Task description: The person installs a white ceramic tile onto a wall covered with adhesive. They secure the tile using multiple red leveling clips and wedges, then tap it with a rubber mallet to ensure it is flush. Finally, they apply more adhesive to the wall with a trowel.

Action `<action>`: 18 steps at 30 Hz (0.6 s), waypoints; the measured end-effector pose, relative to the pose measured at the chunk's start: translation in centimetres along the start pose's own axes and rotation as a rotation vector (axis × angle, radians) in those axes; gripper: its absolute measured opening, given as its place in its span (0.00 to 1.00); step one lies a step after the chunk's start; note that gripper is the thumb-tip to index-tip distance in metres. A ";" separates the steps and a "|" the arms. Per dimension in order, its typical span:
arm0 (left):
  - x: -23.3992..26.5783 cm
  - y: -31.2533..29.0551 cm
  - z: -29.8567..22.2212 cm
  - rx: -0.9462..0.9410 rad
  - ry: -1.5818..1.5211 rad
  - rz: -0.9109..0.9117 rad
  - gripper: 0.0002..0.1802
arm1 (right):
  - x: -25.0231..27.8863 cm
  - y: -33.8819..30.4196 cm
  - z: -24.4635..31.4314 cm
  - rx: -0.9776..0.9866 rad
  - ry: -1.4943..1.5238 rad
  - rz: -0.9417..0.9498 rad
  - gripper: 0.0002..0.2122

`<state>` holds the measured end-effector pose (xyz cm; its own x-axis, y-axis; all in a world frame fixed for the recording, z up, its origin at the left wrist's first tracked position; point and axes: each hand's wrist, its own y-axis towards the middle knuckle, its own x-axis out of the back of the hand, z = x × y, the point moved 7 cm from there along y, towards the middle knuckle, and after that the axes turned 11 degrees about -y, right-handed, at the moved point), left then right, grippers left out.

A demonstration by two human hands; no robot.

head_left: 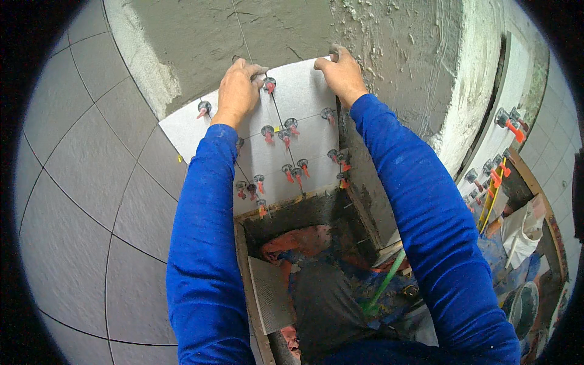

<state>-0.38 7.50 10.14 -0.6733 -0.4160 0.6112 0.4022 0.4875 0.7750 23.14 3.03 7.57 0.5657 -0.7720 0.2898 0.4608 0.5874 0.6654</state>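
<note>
A light grey tile stands at the top of a tiled wall patch, against grey mortar. My right hand grips its upper right corner, thumb on the face and fingers behind the edge. At its upper left, my left hand is closed over the top edge, by the joint with the neighbouring tile. Close to the left fingertips, a round levelling clip with a red handle straddles that joint. Several more such clips sit along the lower joints.
Large dark grey tiles cover the left side. A thin string runs down to the tile top. Below are a wooden frame, a notched trowel plate and a green handle. Loose clips and a bucket stand at right.
</note>
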 end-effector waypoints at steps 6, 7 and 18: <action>0.1 0.2 0.3 -0.009 -0.026 -0.008 0.16 | 0.4 -0.1 -0.1 0.033 0.006 -0.008 0.33; 0.1 0.2 0.3 -0.010 -0.039 -0.006 0.16 | 0.4 -0.1 0.0 0.030 0.011 -0.003 0.32; 0.4 0.1 0.0 -0.007 -0.035 0.060 0.19 | 0.4 -0.3 0.0 0.025 -0.081 0.020 0.30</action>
<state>-0.64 7.37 10.49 -0.6690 -0.3596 0.6505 0.4462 0.5056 0.7384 23.26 2.51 7.48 0.5170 -0.7777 0.3577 0.4319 0.5978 0.6754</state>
